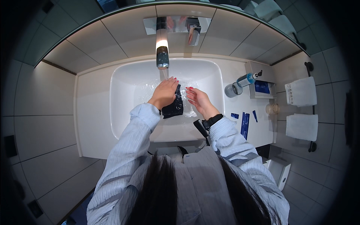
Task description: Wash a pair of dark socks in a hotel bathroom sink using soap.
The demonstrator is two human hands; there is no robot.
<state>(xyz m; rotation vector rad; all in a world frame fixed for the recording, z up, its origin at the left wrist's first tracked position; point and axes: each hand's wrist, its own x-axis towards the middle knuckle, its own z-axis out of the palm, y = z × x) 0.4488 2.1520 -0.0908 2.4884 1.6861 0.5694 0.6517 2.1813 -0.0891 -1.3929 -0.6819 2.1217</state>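
Note:
A dark, folded cloth (pixel 175 106) lies wet in the white washbasin (pixel 126 73). Water runs from the chrome spout (pixel 162 57) on the wall above it. My left hand (pixel 165 91) is flat over the cloth's upper left part, fingers stretched out below the stream. Its palm and thumb are hidden, so I cannot tell whether it grips the fabric. To the right of the cloth, my right hand (pixel 199 101) hovers with nothing in it, fingers loosely curved and apart. A black watch (pixel 212 121) sits on that wrist.
Right of the basin stand a blue pump bottle (pixel 247 79), a glass tumbler (pixel 233 90) and a box (pixel 261 92) with blue packets. Torn blue wrapper pieces (pixel 245 126) lie nearer me. Another glass (pixel 272 108) stands by the wall, near hanging white towels (pixel 301 91).

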